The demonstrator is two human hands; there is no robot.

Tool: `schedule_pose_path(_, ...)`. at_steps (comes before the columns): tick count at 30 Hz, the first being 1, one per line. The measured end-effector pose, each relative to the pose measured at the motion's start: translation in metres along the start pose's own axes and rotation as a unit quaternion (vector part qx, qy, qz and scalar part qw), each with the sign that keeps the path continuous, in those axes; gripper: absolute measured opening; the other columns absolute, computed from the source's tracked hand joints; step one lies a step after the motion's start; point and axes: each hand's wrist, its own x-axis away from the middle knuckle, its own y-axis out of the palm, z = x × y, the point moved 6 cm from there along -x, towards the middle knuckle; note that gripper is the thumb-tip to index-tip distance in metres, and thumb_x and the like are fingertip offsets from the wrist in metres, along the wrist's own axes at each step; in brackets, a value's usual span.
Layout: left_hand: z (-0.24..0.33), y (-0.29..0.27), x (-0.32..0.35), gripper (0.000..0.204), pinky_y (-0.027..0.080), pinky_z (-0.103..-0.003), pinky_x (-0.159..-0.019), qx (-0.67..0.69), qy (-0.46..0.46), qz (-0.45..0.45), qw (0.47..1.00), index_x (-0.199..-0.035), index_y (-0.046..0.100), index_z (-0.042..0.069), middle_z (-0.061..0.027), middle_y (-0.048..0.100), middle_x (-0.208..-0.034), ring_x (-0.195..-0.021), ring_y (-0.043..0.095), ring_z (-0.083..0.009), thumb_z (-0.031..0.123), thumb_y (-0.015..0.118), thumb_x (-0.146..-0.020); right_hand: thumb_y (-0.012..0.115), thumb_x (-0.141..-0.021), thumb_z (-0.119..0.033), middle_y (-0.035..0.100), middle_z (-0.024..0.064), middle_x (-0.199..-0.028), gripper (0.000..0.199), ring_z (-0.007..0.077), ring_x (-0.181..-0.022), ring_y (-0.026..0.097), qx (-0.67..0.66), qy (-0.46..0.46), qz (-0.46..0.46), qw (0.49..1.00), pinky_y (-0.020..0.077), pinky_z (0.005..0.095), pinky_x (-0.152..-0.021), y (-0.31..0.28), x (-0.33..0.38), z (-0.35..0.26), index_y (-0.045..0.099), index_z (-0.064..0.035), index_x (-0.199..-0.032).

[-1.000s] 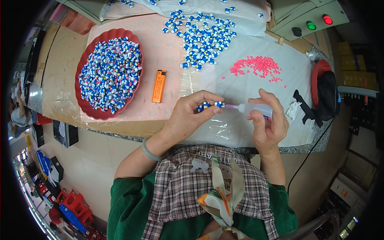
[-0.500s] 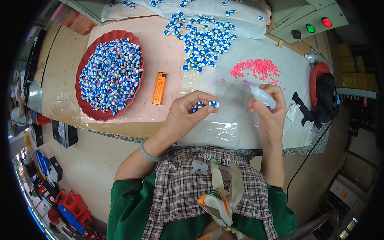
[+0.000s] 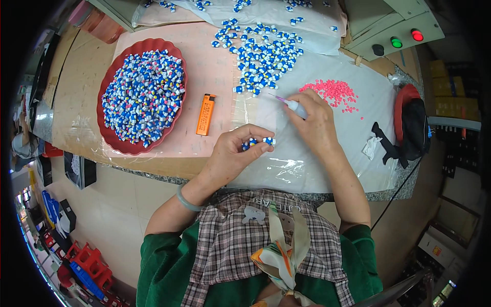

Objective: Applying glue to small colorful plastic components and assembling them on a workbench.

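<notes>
My left hand (image 3: pixel 230 153) is closed on a few small blue-and-white pieces (image 3: pixel 268 140), pinched between thumb and fingers just above the plastic-covered table. To the right of it, my right hand (image 3: pixel 319 125) grips a small squeeze bottle (image 3: pixel 297 108) with a pale body and a thin purple needle tip. That tip points left, close to the near end of a spread of blue-and-white pieces (image 3: pixel 268 59). Beyond my right hand lies a scatter of tiny pink pieces (image 3: pixel 337 93), partly hidden by its fingers.
A red scalloped bowl (image 3: pixel 100 118) full of blue-and-white pieces stands at the left. Beside it lies an orange lighter (image 3: pixel 205 115). At the right are a crumpled white tissue (image 3: pixel 372 147), a black pouch (image 3: pixel 413 128) and a grey box with lit buttons (image 3: pixel 404 37).
My right hand has moved left with the bottle, which now tilts lower with its tip pointing left. My left hand has shifted slightly left and nearer, still holding the pieces.
</notes>
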Motion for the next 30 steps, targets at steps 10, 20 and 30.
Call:
schedule_pose_path(10, -0.003, 0.000, 0.000, 0.019, 0.047, -0.019, -0.073, -0.013, -0.002, -0.011, 1.000, -0.109, 0.063, 0.001, -0.0035, 0.067, -0.093, -0.089, 0.064, -0.0070, 0.006, 0.063, -0.091, 0.068, -0.069, 0.001, 0.065, 0.0106, -0.098, 0.025, 0.0314, -0.089, 0.064, 0.065, -0.053, -0.134, 0.987, 0.0506, 0.0369, -0.076, -0.016, -0.003, 0.007, 0.065, -0.0023, -0.093)
schedule_pose_path(20, -0.006, 0.000, 0.000, 0.018, 0.041, -0.017, -0.065, -0.034, 0.002, -0.003, 0.999, -0.107, 0.065, 0.003, 0.0017, 0.065, -0.087, -0.076, 0.055, -0.0014, 0.008, 0.064, -0.090, 0.071, -0.077, -0.005, 0.065, 0.0121, -0.086, 0.018, 0.0282, -0.076, 0.064, -0.007, 0.034, -0.021, 0.999, 0.0497, 0.0332, -0.071, -0.028, 0.010, 0.024, 0.065, -0.0009, -0.093)
schedule_pose_path(30, -0.009, -0.001, -0.001, 0.021, 0.045, -0.021, -0.074, -0.044, -0.011, -0.017, 0.999, -0.111, 0.062, 0.000, -0.0022, 0.062, -0.093, -0.086, 0.060, -0.0074, 0.006, 0.063, -0.090, 0.070, -0.076, -0.006, 0.063, 0.0144, -0.085, 0.018, 0.0333, -0.078, 0.063, 0.085, 0.034, -0.047, 0.995, 0.0492, 0.0391, -0.069, -0.018, 0.010, 0.008, 0.062, 0.0013, -0.091)
